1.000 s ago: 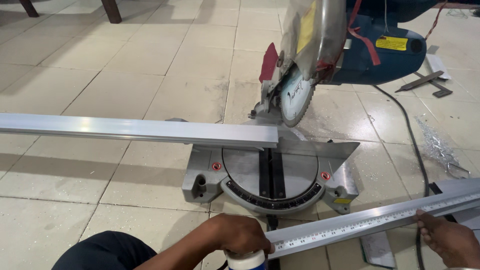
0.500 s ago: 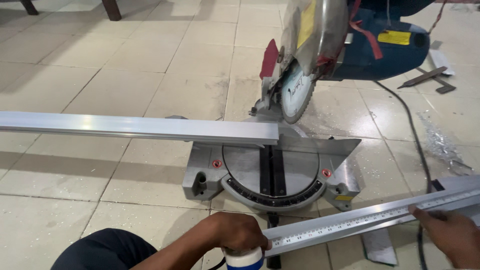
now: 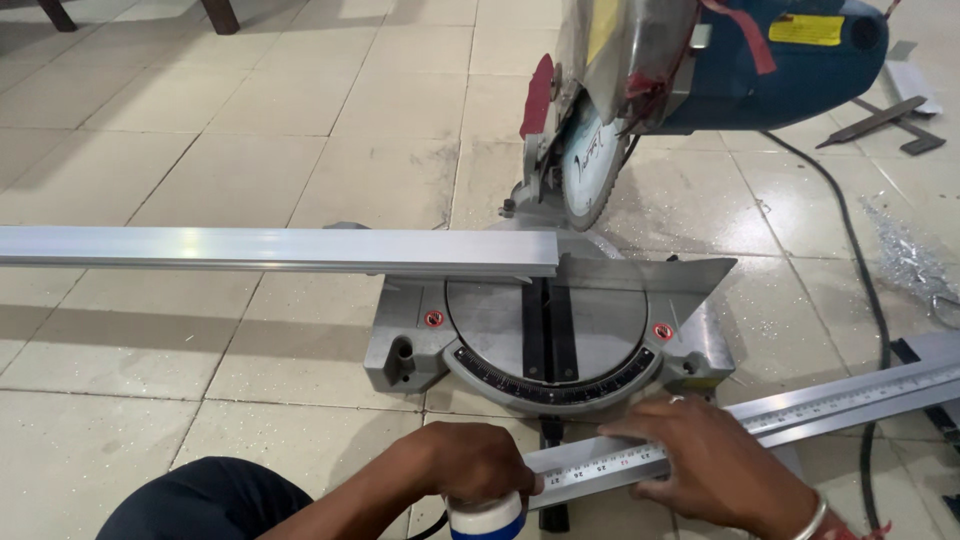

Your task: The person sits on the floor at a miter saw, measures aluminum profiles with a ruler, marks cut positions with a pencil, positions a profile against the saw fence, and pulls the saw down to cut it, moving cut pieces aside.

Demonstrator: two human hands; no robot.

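My left hand [image 3: 470, 463] grips the near left end of a long steel ruler [image 3: 830, 405] and also holds a small white and blue container [image 3: 487, 518] under it. Further right, my right hand [image 3: 715, 462] lies flat on the ruler, pressing it down in front of the mitre saw's base [image 3: 400, 340]. The ruler runs off to the right across the tiled floor. A long aluminium profile [image 3: 270, 250] rests against the saw's fence, its cut end near the slot. The blue saw head with its round blade [image 3: 590, 165] is raised above the turntable.
A black power cable [image 3: 868, 300] trails over the tiles to the right of the saw. Metal shavings [image 3: 905, 255] lie at the right edge, and dark offcuts [image 3: 885, 120] at the top right. My dark-clothed knee [image 3: 200, 500] is at the bottom left.
My right hand has slid left along the ruler, from its far right end to a spot close to my left hand. The view has shifted slightly.
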